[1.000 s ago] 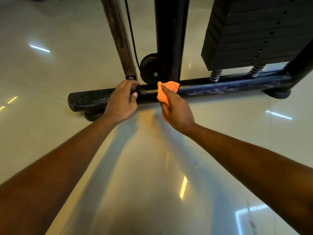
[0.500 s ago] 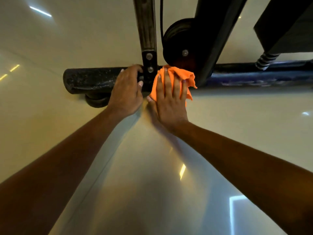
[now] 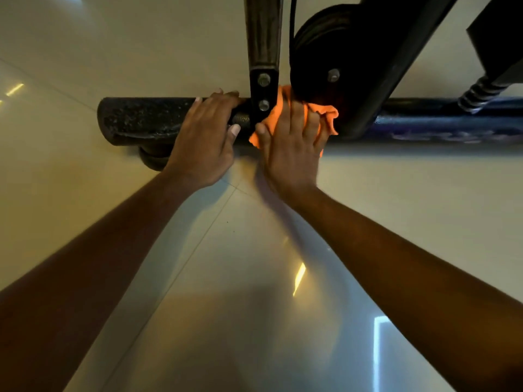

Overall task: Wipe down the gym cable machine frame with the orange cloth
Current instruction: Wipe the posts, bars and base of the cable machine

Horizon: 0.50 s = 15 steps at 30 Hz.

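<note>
At the foot of a gym cable machine, the right hand (image 3: 291,145) now lies flat, fingers nearly straight, pressing the orange cloth (image 3: 278,114) against the base bar (image 3: 147,123) at centre frame; a second ago the same hand pinched the cloth bunched at its fingertips. The view has also closed in on the joint where the upright post (image 3: 263,32) bolts to the bar. The change suggests the wipe has settled onto the tight spot between the post bracket and the pulley wheel (image 3: 317,52), with the long blue stretch of bar toward the right edge apparently yet to be done. The left hand (image 3: 206,137) keeps its grip on the bar just left of the bracket, fingers curled over the top, thumb at the front. Counted: one cloth, two hands, two bolts (image 3: 263,80) on the bracket, one bolt at the pulley hub, one spring at upper right, one rubber foot (image 3: 152,159) beneath the bar's left end.
</note>
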### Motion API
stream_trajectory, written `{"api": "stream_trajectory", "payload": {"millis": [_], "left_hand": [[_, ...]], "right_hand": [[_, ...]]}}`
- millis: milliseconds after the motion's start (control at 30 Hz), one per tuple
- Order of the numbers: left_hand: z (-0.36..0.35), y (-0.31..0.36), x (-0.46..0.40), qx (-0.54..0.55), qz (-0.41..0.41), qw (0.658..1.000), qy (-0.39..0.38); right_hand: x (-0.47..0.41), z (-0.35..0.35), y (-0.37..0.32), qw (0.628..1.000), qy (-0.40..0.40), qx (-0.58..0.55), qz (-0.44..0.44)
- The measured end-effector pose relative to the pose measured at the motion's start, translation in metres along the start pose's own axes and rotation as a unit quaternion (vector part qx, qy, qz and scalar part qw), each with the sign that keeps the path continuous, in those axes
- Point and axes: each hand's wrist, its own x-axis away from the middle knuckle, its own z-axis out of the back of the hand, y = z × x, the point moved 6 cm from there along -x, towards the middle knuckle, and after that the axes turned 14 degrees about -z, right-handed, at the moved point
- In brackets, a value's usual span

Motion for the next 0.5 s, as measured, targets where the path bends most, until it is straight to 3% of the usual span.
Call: {"api": "stream_trajectory", "payload": {"millis": [67, 133, 200, 300, 367, 500], "left_hand": [[0.005, -0.004, 0.003, -0.004, 0.002, 1.0, -0.006], [0.009, -0.008, 0.005, -0.012, 0.001, 1.0, -0.006], [0.01, -0.008, 0.006, -0.017, 0.002, 1.0, -0.001], [0.006, -0.006, 0.005, -0.019, 0.014, 1.0, 0.01], [0.006, -0.007, 0.005, -0.023, 0.016, 1.0, 0.012], [0.007, -0.007, 0.006, -0.023, 0.011, 1.0, 0.003]], "right_hand": [[-0.001, 0.001, 0.023, 0.992, -0.027, 0.052, 0.109], [-0.002, 0.001, 0.035, 0.984, -0.032, 0.074, 0.158], [-0.002, 0.002, 0.023, 0.993, 0.002, 0.062, 0.103], [0.003, 0.003, -0.016, 0.998, 0.037, 0.007, -0.047], [0.001, 0.005, -0.024, 0.996, 0.027, -0.014, -0.081], [0.003, 0.013, 0.012, 0.994, -0.05, 0.033, 0.095]]}}
